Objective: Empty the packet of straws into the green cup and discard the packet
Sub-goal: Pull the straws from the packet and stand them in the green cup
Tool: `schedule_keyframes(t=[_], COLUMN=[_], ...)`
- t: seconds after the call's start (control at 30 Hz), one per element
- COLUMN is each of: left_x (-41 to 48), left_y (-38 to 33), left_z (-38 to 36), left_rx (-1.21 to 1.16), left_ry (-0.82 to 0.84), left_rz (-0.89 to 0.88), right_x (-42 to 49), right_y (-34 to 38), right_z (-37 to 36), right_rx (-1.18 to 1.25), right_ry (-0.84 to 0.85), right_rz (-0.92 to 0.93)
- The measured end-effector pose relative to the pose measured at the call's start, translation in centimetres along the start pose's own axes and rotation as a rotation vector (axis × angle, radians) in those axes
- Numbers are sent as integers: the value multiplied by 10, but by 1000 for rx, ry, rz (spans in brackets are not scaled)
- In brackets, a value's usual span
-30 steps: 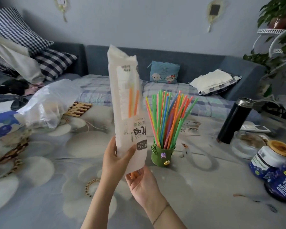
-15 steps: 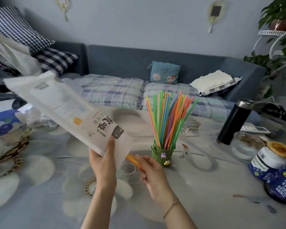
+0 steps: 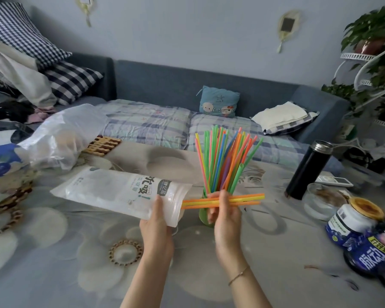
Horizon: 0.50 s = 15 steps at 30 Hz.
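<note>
Fingers point(image 3: 217, 197) of our right hand point(image 3: 226, 215) close around a small bundle of loose straws point(image 3: 242, 200), three or four as far as we can count, orange and yellow; their long axis lies level, running left to right, one end just at the mouth of the packet point(image 3: 120, 192); our left hand point(image 3: 158, 221) pinches that one packet near its open end, thumb on top, and the packet looks empty otherwise. The single green cup point(image 3: 203, 215) stands just behind our right hand, mostly hidden, its many straws point(image 3: 222, 158) upright and fanned; we judge the bundle must be tipped from level to upright, and the right hand is the nearer one to do it.
</note>
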<state>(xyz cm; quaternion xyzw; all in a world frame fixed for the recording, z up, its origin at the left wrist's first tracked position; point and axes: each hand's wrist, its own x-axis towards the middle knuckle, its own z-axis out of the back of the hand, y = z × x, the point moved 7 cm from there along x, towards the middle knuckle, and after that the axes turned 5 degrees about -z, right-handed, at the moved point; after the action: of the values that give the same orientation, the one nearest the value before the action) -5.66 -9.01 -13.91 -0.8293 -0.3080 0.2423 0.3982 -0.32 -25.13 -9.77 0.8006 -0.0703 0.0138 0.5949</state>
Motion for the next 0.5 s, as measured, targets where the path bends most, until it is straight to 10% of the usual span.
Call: schedule_keyframes(t=[0.5], left_x=[-3], left_y=[-4], left_z=[2], left_rx=[-24], left_ry=[-45], left_rz=[98], right_x=[88], right_y=[164], right_z=[16], right_rx=[-601], right_ry=[111], right_rz=[444])
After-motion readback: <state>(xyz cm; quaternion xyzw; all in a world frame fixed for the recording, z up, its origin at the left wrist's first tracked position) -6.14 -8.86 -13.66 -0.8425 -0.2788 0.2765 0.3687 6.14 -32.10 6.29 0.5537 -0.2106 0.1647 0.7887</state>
